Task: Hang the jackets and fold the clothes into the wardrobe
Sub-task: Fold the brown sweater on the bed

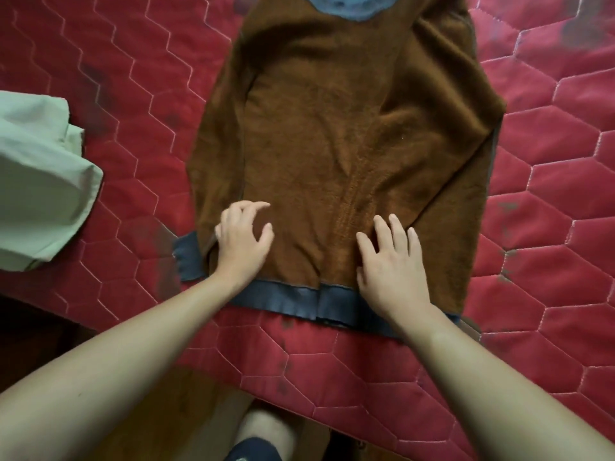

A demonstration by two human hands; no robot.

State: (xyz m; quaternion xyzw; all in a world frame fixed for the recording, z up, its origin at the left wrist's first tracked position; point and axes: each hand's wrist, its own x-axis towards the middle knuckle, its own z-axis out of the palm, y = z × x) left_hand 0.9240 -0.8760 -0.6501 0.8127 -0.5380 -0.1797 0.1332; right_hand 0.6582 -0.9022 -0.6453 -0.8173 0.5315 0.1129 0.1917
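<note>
Red quilted bedding (100, 78), stitched in long hexagons and marked with dark smudges, fills the head view. On it a brown fleecy sweater (332, 128) lies spread flat, its blue collar (349, 5) at the far end and its blue hem band (283, 299) close to the bed's near edge. Both sleeves lie along the sides of the body, and the left sleeve's blue cuff (186, 257) shows beside the hem. The left hand (241, 241) rests on the lower left part of the sweater with its fingers loosely bent and thumb apart, gripping nothing. The right hand (392, 271) lies palm down on the lower right part, just above the hem band, fingers straight and spread, holding nothing. A pale green cloth (40, 168) lies bunched at the left edge of the bedding, well apart from the sweater. Below the bed's edge, a foot (263, 434) shows.
</note>
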